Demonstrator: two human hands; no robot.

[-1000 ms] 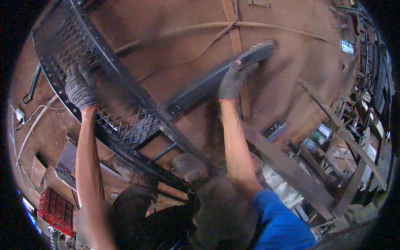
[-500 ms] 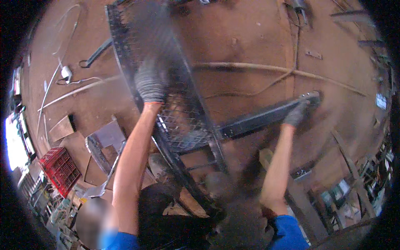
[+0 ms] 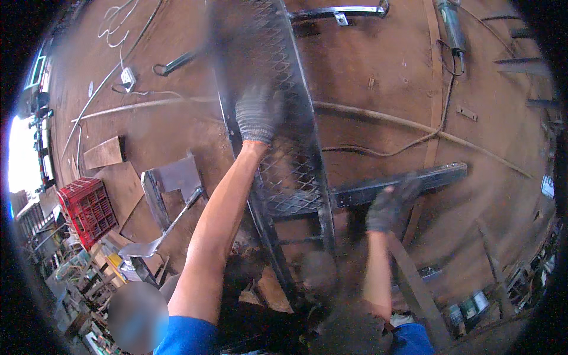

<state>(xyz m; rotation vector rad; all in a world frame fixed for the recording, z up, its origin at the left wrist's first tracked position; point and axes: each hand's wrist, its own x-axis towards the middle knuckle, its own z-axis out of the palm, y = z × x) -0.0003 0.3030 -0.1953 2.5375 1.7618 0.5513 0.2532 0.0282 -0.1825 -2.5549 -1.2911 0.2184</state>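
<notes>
A black metal frame (image 3: pixel 307 124) with diamond mesh (image 3: pixel 290 180) between its long rails runs away from me. My left hand (image 3: pixel 255 115), in a grey knitted glove with an orange cuff edge, is over the mesh between the rails. Its fingers are smeared by motion, so whether they hold anything is unclear. A black square bar (image 3: pixel 444 175) juts out to the right from the frame. At the bar's near side is my right hand (image 3: pixel 387 204), also gloved, with the thumb apart and blurred fingers stretched out across the bar. Whether it touches the bar is unclear.
A red plastic crate (image 3: pixel 89 210) stands at the left near metal plate pieces (image 3: pixel 177 177). A long rod (image 3: pixel 384 120) and a cable cross the brown floor beyond the bar. At the far right lies a corded power tool (image 3: pixel 451 26). Another person's blurred head shows lower left.
My right hand has come off the bar's outer end and moved left toward the frame, its fingers now stretched out. My left hand stays over the mesh. The whole view has shifted.
</notes>
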